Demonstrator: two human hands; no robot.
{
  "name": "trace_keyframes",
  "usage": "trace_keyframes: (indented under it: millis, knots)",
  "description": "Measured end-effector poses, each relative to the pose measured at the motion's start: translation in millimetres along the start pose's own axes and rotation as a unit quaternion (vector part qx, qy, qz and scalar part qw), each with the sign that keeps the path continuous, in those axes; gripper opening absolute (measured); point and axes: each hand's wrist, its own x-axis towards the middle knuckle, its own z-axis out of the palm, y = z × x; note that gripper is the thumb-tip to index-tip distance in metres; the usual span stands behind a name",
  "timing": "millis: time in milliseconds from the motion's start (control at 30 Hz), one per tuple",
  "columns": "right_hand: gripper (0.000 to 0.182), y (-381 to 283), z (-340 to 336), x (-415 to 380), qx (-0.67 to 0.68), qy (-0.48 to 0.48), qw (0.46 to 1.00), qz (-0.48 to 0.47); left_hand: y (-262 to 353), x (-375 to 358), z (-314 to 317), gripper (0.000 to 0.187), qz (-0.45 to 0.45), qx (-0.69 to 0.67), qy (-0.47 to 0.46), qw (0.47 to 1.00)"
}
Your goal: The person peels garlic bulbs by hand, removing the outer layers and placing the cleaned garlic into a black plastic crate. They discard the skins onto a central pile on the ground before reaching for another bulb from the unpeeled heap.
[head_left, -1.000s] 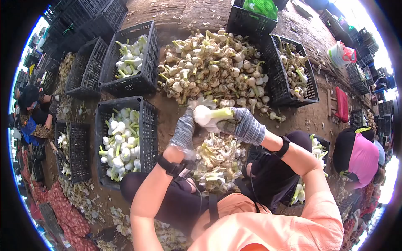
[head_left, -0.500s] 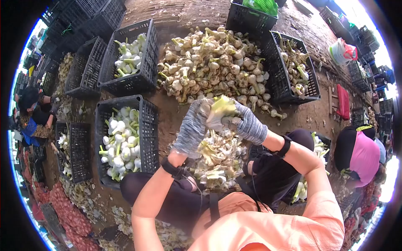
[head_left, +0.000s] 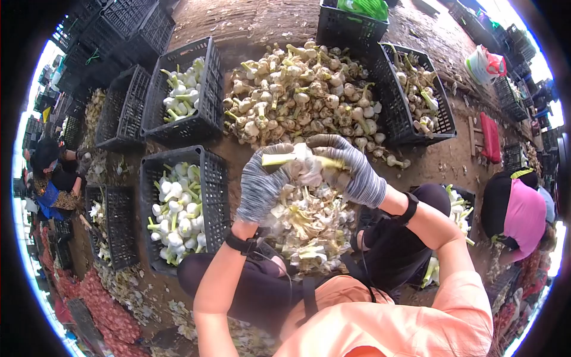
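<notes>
Both gloved hands meet over a heap of garlic peelings (head_left: 312, 223). My left hand (head_left: 262, 187), in a grey knit glove, is closed around a garlic bulb (head_left: 304, 159) whose cut pale-green stem points left. From the other side, my right hand (head_left: 357, 172), gloved alike, pinches loose yellowish outer skin (head_left: 331, 163) at the bulb. The right fingertips are partly blurred. Just beyond my hands spreads a large pile of unpeeled garlic (head_left: 303, 89) with brownish, soil-stained skins.
Black crates of white, trimmed garlic stand at left, one near (head_left: 216, 205) and one farther (head_left: 211, 89). Another crate (head_left: 410, 138) at right holds unpeeled garlic. A red stool (head_left: 490, 138) lies farther right. Two other people, one in pink (head_left: 524, 208), sit at the sides.
The garlic bulb has turned, so its stem now points left instead of up. My hands have spread slightly, the right one drawing skin outward. The whole view has shifted a little.
</notes>
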Motion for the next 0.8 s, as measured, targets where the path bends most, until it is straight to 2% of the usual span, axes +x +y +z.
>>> trace_keyframes:
  millis: [67, 100, 133, 167, 200, 233, 267, 300, 367, 400, 433, 467, 500, 533, 600, 633, 667, 700, 733, 767, 800]
  knots:
    - [0.022, 2.7, 4.9, -2.2, -0.106, 0.009, 0.984, -0.145, -2.5, -0.8, -1.4, 0.026, -0.017, -0.021, 0.005, 1.0]
    - [0.022, 9.4, -0.3, -3.4, -0.105, 0.009, 0.984, -0.144, -3.2, -1.5, -1.8, 0.025, -0.033, -0.043, 0.011, 0.998]
    - [0.023, 13.7, -9.7, -2.5, -0.104, -0.034, 0.985, -0.133, 0.4, -2.7, -2.0, 0.02, -0.044, -0.049, 0.013, 0.998]
    - [0.023, 16.3, -12.8, -4.7, 0.107, -0.049, 0.993, 0.012, 1.3, -2.5, -2.9, 0.02, -0.044, -0.049, 0.011, 0.998]
    - [0.026, 3.3, -11.9, -0.6, 0.318, -0.002, 0.936, 0.15, 2.1, -1.9, -4.1, 0.019, 0.022, 0.007, -0.01, 1.0]
    - [0.029, -6.5, -16.3, 0.0, 0.452, 0.008, 0.862, 0.229, 2.7, -1.0, -5.6, 0.018, 0.089, 0.062, -0.032, 0.994]
    - [0.03, -1.4, -19.0, -0.1, 0.52, 0.005, 0.804, 0.288, -0.6, 0.9, -9.0, 0.018, 0.082, 0.037, -0.072, 0.993]
    - [0.031, 3.4, -20.7, 0.0, 0.583, 0.002, 0.737, 0.343, 3.1, -0.3, -7.7, 0.018, 0.08, 0.038, -0.075, 0.993]
    - [0.036, 5.0, -22.0, 0.6, 0.606, -0.037, 0.696, 0.384, 14.4, -4.8, -4.9, 0.016, -0.026, -0.126, -0.117, 0.985]
    - [0.036, 11.0, -21.9, 3.2, 0.614, -0.085, 0.687, 0.38, 9.2, -4.3, -5.2, 0.021, -0.024, -0.156, -0.124, 0.98]
    - [0.038, 0.3, -21.6, 0.0, 0.454, -0.002, 0.785, 0.421, 7.2, -6.1, -6.7, 0.021, -0.024, -0.156, -0.124, 0.98]
    - [0.039, 12.4, -19.1, 1.6, 0.275, -0.049, 0.876, 0.394, 7.2, -8.1, -7.3, 0.023, -0.055, -0.224, -0.109, 0.967]
    - [0.039, 20.8, -15.3, 5.1, 0.084, -0.093, 0.929, 0.349, 7.9, -9.0, -7.7, 0.025, -0.085, -0.29, -0.094, 0.949]
    - [0.037, 6.7, -10.5, -1.6, -0.021, -0.152, 0.926, 0.345, 7.7, -8.9, -8.0, 0.025, -0.084, -0.29, -0.094, 0.949]
    - [0.031, 27.9, -13.0, -6.6, -0.221, -0.254, 0.937, 0.098, 6.0, -6.7, -9.4, 0.022, -0.05, -0.172, -0.065, 0.982]
    - [0.028, 28.5, -15.2, -10.4, -0.333, -0.279, 0.901, -0.011, 4.7, -6.8, -10.5, 0.021, -0.035, -0.113, -0.049, 0.992]
    - [0.027, 30.7, -15.0, -9.9, -0.218, -0.221, 0.936, 0.166, 2.7, -6.3, -8.9, 0.02, -0.011, -0.063, -0.032, 0.997]
    - [0.026, 11.7, -12.1, -0.7, -0.094, -0.152, 0.925, 0.335, 1.9, -6.5, -8.6, 0.02, -0.014, -0.064, -0.032, 0.997]
    - [0.024, 2.6, -12.5, -0.1, -0.026, -0.071, 0.945, 0.317, 2.3, -5.8, -8.1, 0.021, -0.001, -0.025, -0.041, 0.999]
    - [0.029, -19.6, -10.7, 4.6, 0.078, -0.022, 0.944, 0.321, 3.1, -6.0, -7.2, 0.022, 0.011, 0.015, -0.052, 0.998]
    - [0.033, -9.9, -9.1, 2.6, 0.125, -0.024, 0.952, 0.277, 4.8, -7.7, -4.7, 0.021, -0.006, 0.014, -0.053, 0.998]
